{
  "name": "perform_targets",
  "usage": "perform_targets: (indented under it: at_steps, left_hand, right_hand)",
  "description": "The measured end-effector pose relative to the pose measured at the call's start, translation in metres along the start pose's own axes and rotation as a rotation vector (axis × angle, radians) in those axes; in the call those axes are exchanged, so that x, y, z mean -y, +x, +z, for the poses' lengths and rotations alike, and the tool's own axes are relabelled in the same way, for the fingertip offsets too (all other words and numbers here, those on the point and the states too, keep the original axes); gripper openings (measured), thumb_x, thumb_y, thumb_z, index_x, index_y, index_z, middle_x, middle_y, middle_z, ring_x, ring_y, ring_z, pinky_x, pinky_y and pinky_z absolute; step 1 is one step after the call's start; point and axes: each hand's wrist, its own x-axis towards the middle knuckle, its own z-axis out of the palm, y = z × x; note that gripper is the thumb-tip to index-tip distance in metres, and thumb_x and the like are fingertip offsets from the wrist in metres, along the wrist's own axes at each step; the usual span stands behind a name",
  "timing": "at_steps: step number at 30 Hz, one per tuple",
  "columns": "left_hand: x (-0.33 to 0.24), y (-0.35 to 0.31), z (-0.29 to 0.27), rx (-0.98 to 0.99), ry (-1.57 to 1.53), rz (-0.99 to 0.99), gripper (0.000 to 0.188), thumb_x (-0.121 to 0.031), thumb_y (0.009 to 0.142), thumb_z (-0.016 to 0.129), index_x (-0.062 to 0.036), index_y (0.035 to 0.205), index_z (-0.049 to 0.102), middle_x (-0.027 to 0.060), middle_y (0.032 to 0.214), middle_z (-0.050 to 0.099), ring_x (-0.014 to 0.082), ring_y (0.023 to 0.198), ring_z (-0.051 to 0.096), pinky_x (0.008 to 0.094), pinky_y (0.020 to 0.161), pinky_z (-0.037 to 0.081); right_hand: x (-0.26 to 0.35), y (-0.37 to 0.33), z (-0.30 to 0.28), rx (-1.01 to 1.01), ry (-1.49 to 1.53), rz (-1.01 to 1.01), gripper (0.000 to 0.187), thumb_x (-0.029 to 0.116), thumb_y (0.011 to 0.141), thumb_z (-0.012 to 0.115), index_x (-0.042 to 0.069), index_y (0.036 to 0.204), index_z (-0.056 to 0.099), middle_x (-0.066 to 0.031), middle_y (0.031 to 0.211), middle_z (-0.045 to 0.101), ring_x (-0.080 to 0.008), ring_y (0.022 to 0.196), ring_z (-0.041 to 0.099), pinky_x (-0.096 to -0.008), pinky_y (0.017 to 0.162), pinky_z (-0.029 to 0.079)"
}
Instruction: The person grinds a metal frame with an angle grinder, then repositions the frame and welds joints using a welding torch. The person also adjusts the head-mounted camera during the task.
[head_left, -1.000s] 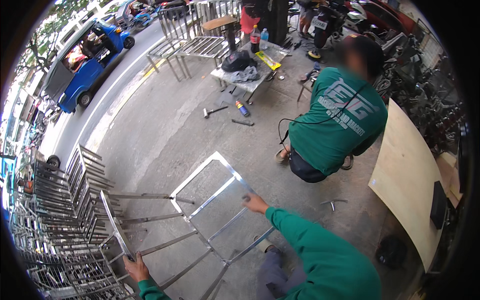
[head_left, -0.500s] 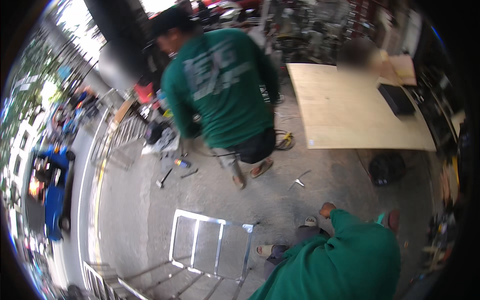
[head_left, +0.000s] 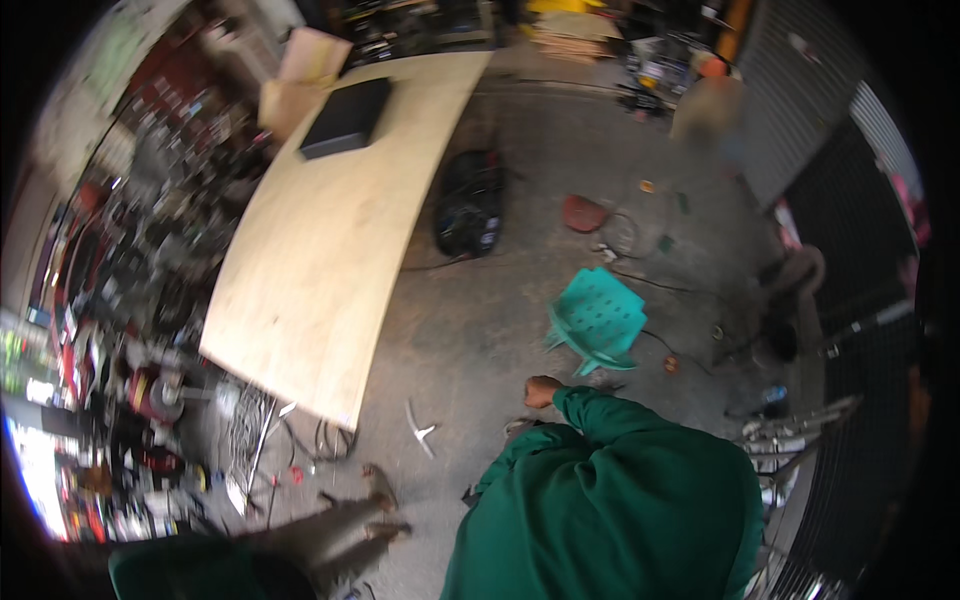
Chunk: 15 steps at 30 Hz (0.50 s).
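Observation:
My right hand [head_left: 543,391] is out in front of my green-sleeved body, its fingers curled into a fist with nothing visible in it. It is close to a teal plastic chair [head_left: 597,318] with a perforated surface, but apart from it. My left hand is not in view; the green sleeve and body hide that side. On the floor to the left of my fist lies a thin metal tool [head_left: 422,432] with a crosspiece, its kind unclear.
A large plywood sheet [head_left: 300,260] stands raised at left, bearing a black box [head_left: 347,117]. Beside it sits a dark rounded object [head_left: 470,205]. Another person's legs [head_left: 345,535] show at lower left. Cables and a red piece [head_left: 584,213] lie on the floor; shutters [head_left: 850,200] line the right.
My view has swung right: the plywood has shifted left, and the teal chair and shutters have come in. The metal frame has left view. My right hand remains closed.

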Motion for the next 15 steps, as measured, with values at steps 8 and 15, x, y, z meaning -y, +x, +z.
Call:
perform_targets:
  at_steps: [8,15]
  left_hand:
    - [-0.249,0.257,-0.056,0.076,-0.364,0.324,0.026,-0.020,0.097,0.065,-0.0021,0.116,0.066,0.0091,0.085,0.070,0.0158,0.062,0.066,0.0280,0.044,0.046]
    - [-0.453,0.464,0.009,0.620,-0.206,0.202,0.028,-0.021,0.103,0.055,-0.0024,0.121,0.065,0.0197,0.093,0.075,0.0320,0.067,0.074,0.0392,0.043,0.054]
  right_hand:
    - [-0.054,-0.031,-0.162,-0.407,0.786,-0.058,0.038,0.032,0.093,0.074,0.000,0.113,0.067,-0.0138,0.090,0.074,-0.0234,0.082,0.073,-0.0411,0.073,0.056]
    - [-0.099,-0.019,-0.193,-1.187,0.202,0.034,0.037,0.035,0.089,0.078,0.003,0.106,0.070,-0.0181,0.091,0.071,-0.0376,0.091,0.070,-0.0461,0.080,0.056]
